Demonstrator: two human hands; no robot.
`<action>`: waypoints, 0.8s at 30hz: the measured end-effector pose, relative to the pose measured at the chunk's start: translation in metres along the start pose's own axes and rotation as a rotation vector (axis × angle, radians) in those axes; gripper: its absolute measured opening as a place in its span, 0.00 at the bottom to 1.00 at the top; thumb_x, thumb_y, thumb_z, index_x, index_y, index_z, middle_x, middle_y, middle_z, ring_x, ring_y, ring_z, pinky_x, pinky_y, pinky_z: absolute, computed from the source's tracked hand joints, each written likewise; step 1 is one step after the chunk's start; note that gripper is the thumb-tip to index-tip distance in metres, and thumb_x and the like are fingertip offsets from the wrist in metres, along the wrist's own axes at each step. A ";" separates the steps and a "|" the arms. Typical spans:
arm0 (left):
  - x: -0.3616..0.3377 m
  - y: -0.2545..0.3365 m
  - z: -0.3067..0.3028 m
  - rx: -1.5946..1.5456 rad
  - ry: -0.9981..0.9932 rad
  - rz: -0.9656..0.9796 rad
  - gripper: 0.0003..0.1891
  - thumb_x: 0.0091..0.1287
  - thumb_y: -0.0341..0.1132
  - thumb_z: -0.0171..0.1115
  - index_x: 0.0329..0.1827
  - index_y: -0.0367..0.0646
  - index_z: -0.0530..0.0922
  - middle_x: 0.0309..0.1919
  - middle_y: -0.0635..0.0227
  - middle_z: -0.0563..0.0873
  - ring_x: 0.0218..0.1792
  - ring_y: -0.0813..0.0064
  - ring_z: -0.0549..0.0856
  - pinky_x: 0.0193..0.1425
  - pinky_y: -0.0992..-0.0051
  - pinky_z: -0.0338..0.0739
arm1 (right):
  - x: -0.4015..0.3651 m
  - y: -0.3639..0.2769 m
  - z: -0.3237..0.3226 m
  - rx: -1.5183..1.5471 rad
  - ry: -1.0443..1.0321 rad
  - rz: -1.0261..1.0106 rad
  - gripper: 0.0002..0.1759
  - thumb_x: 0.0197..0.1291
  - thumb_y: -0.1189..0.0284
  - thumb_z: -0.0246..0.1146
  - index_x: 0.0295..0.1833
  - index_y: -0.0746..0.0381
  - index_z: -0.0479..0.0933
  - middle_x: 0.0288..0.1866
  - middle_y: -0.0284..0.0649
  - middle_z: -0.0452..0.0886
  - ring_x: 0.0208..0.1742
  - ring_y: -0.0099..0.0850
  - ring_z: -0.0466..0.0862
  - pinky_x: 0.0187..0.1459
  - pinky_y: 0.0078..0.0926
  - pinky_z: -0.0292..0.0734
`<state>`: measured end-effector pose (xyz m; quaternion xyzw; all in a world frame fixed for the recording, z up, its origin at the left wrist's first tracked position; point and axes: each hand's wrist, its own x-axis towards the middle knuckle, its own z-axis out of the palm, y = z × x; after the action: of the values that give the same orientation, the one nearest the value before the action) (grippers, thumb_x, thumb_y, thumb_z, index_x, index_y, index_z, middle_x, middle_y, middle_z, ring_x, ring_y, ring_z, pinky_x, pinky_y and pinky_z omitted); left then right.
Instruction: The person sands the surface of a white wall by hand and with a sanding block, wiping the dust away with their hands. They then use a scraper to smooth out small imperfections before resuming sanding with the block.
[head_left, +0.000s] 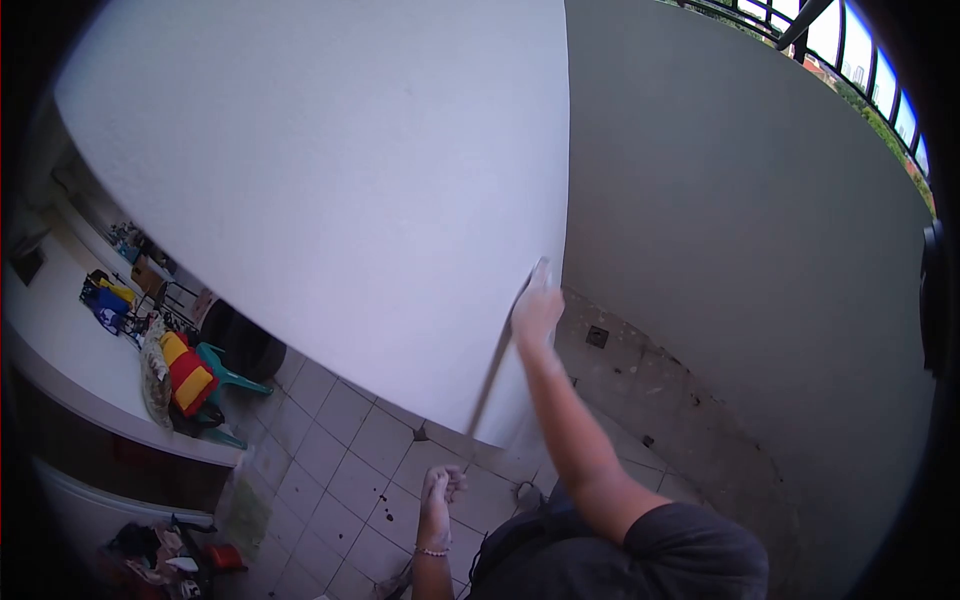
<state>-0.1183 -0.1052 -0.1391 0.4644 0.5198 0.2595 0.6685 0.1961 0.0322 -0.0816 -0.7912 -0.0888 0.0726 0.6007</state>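
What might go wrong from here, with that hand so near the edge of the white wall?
The right hand is close to the vertical edge of the white wall, so it could slip past and scrape knuckles or mark the corner. The left hand is off the wall, so it may not steady a slip. Dark bits on the tiled floor might get underfoot.

Broad white curved panel [350, 180]: matt, mostly smooth, faintly uneven at left. Plain grey wall [740, 200]: matt, smooth. Pale square floor tiles [345, 482]: hard, dull, stained, with dark joints. Black barred railing [845, 45]: metal in appearance. Green chair [240, 374]: smooth plastic. Red-and-yellow cushion [188, 375]: soft cloth. Dark short-sleeved shirt [695, 545]: matt cloth.
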 end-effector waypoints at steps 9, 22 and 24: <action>0.017 -0.047 0.000 -0.125 -0.027 -0.094 0.14 0.77 0.45 0.47 0.51 0.47 0.77 0.40 0.72 0.84 0.38 0.80 0.82 0.44 0.77 0.71 | -0.138 0.011 -0.036 0.378 -0.196 -0.324 0.20 0.75 0.66 0.52 0.36 0.73 0.75 0.19 0.50 0.67 0.22 0.32 0.70 0.27 0.42 0.65; 0.000 -0.070 -0.014 -0.069 0.036 -0.156 0.13 0.76 0.40 0.47 0.50 0.46 0.78 0.39 0.71 0.85 0.36 0.82 0.83 0.41 0.81 0.71 | -0.057 0.329 -0.186 -1.330 -0.945 0.153 0.23 0.68 0.55 0.55 0.59 0.55 0.82 0.62 0.46 0.82 0.63 0.44 0.82 0.60 0.40 0.77; 0.001 -0.078 -0.025 -0.044 0.061 -0.114 0.12 0.76 0.40 0.47 0.50 0.46 0.78 0.38 0.71 0.85 0.35 0.82 0.83 0.40 0.81 0.71 | -0.022 0.451 -0.222 -1.227 -0.673 0.203 0.19 0.68 0.63 0.53 0.56 0.58 0.83 0.58 0.48 0.84 0.58 0.45 0.85 0.56 0.43 0.80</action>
<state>-0.1519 -0.1300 -0.2097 0.4110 0.5597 0.2465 0.6761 0.2477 -0.2994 -0.4562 -0.9259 -0.2203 0.3060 -0.0235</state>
